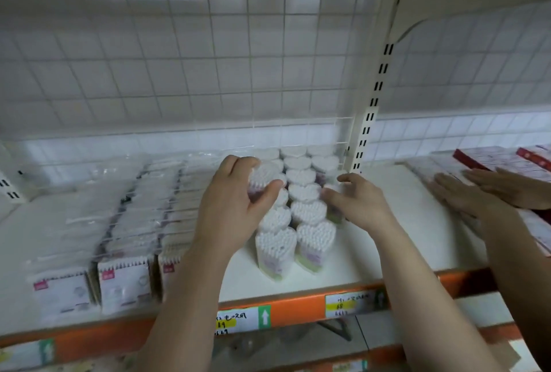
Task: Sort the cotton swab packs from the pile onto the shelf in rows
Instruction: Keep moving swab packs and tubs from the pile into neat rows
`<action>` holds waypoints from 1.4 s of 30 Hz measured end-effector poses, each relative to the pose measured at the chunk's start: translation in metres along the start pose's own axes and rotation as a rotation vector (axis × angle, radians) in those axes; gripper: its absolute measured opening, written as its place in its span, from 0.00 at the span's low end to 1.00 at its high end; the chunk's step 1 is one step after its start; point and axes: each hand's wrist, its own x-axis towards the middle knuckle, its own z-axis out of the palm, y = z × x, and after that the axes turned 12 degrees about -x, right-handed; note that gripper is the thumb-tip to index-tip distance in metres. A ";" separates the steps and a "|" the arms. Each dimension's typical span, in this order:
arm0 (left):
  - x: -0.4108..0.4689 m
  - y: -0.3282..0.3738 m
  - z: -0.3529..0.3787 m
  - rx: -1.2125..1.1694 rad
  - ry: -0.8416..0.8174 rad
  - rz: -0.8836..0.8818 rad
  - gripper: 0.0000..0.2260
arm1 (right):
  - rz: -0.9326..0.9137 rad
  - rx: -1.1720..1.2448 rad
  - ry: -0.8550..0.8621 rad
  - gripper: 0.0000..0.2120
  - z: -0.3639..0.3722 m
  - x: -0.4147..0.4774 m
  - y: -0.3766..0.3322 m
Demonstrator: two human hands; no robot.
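One wide-angle camera, worn on the head, looks forward and down from close above the front edge of the white shelf board with orange front rail (417,193), facing the white wire-grid back panel (208,58) behind it.

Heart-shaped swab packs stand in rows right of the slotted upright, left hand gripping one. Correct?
Not quite. In the head view the heart-shaped swab packs stand in rows left of the slotted upright, not right of it. The left hand does grip one swab pack.
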 end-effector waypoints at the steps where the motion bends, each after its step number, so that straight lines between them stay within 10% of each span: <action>1: 0.002 0.001 0.001 -0.004 -0.001 -0.010 0.26 | 0.005 0.032 0.004 0.31 0.001 0.001 0.001; 27: 0.018 0.014 0.019 -0.154 0.022 -0.056 0.17 | -0.095 0.041 0.146 0.25 0.012 0.045 0.008; 42: 0.049 0.066 0.081 -0.071 -0.300 0.052 0.23 | -0.046 -0.054 0.142 0.03 -0.014 0.005 0.058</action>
